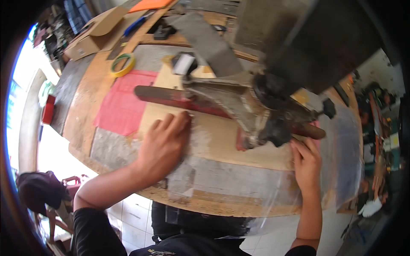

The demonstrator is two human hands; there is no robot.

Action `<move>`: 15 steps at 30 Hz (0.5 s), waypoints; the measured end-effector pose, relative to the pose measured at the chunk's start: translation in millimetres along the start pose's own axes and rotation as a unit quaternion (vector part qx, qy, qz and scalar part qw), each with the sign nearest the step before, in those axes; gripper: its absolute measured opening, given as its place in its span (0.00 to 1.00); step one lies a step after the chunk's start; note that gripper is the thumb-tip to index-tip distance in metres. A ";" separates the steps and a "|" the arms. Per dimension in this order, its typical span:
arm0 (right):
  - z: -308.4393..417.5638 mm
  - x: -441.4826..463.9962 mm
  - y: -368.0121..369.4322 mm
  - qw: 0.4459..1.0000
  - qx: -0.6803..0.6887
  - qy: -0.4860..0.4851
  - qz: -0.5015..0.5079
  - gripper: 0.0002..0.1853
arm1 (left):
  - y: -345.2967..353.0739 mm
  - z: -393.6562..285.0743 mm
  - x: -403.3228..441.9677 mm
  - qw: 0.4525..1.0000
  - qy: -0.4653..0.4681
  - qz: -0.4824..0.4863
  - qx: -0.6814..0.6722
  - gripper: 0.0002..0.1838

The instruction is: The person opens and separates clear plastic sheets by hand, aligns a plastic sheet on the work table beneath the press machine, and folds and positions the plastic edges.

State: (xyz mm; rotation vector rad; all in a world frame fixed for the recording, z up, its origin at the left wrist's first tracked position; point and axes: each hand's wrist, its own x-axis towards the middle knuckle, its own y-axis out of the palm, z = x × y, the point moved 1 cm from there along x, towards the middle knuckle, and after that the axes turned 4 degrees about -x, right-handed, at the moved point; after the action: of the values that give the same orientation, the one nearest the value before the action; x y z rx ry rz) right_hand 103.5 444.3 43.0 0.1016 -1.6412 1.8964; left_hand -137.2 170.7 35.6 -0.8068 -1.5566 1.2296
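My left hand [164, 147] has its fingers curled downward over a flat tan board [209, 149], just in front of a long bar with a red lower edge [160, 94]. Its fingertips are partly hidden, so what they pinch, if anything, is unclear. My right hand [306, 160] is closed at the board's right end, below the bar's other end, with thumb and fingers bent together. Above the board stands a metal machine arm with dark knobs [226, 91], joined to the bar. A pink-red cloth [124, 104] lies flat to the left, partly under the board.
A roll of yellow tape [122, 65] sits at the left, near an open cardboard box [96, 36]. A large dark machine part [324, 42] looms at upper right. Clear plastic sheeting [339, 158] hangs over the right side of the wooden worktable [79, 109].
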 end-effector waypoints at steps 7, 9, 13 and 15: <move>-5.5 -2.8 -7.4 0.995 0.014 0.071 0.071 0.08 | -0.6 -3.0 -6.6 1.000 0.006 0.004 0.029 0.27; -4.5 -2.6 -6.2 0.992 0.017 0.088 0.086 0.09 | -1.6 -5.0 -7.3 1.000 0.004 0.011 0.029 0.27; -1.6 -1.3 -4.5 0.993 0.049 0.084 0.068 0.12 | -0.1 -8.6 -5.0 1.000 0.008 0.017 0.012 0.29; -2.6 -3.1 -2.8 0.991 0.057 0.096 0.070 0.13 | 1.1 -9.5 -6.0 1.000 0.013 0.018 -0.002 0.30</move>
State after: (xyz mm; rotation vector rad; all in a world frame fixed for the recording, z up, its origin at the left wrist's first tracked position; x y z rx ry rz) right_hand 108.2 445.5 43.4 -0.1488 -1.4429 2.0356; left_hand -126.4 168.7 33.2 -0.8519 -1.5302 1.2384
